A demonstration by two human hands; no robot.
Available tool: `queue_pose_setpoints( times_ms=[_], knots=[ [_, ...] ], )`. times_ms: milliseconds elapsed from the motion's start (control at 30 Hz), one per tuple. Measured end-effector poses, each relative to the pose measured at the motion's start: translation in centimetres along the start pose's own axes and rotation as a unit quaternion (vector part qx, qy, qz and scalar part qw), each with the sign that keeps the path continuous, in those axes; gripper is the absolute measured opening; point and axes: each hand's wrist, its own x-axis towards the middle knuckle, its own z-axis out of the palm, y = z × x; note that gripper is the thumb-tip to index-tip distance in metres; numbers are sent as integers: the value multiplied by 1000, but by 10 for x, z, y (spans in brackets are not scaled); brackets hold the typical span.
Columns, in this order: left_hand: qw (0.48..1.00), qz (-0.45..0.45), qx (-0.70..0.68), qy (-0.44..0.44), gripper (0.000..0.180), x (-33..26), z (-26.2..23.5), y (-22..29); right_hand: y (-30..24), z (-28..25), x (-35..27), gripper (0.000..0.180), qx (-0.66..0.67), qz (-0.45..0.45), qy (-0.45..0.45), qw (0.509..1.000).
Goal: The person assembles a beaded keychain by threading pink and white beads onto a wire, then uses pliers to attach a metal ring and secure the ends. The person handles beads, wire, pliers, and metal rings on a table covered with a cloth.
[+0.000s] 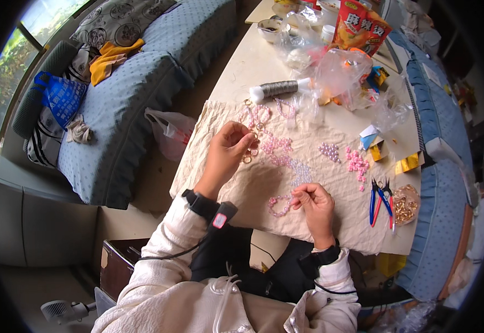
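Observation:
On a cream cloth (242, 205) lie small beads and beaded loops. My left hand (228, 152) is closed in a pinch above the cloth's left part, and what is between its fingertips is too small to make out. Small gold rings (247, 159) show close beside those fingers. Nearer to me, my right hand (315, 210) pinches at one side of a pink beaded bracelet (272, 206). Past the hands are loose pink beads (278, 145), clear pale beads (300, 173), purple-grey beads (329, 152) and bright pink beads (357, 163). Another pink beaded loop (259, 115) lies farther off.
A spool of grey thread (278, 89) lies at the cloth's far edge. To the right are pliers (381, 202) with blue and red handles and a bag of gold pieces (406, 204). Plastic bags (341, 77) and a red food packet (359, 26) crowd the table's far end.

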Motion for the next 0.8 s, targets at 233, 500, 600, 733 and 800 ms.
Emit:
queue_pose_setpoints(
  times_ms=[233,500,600,733,800],
  knots=[
    [917,-250,-307,-44,24,-65,34,-3,1,2,-1,11,-25,-17,11,999],
    [891,-271,-359,-52,18,-79,58,-23,-6,4,1,4,-83,-91,-12,992],
    [889,-269,-366,-52,18,-82,63,-26,-7,4,2,4,-163,-134,-2,978],
    [892,-273,-359,-43,17,-82,68,-26,-5,3,2,5,-145,-123,10,982],
    [891,-274,-359,-41,16,-82,70,-26,-4,4,2,7,-103,-102,20,989]
  ],
)
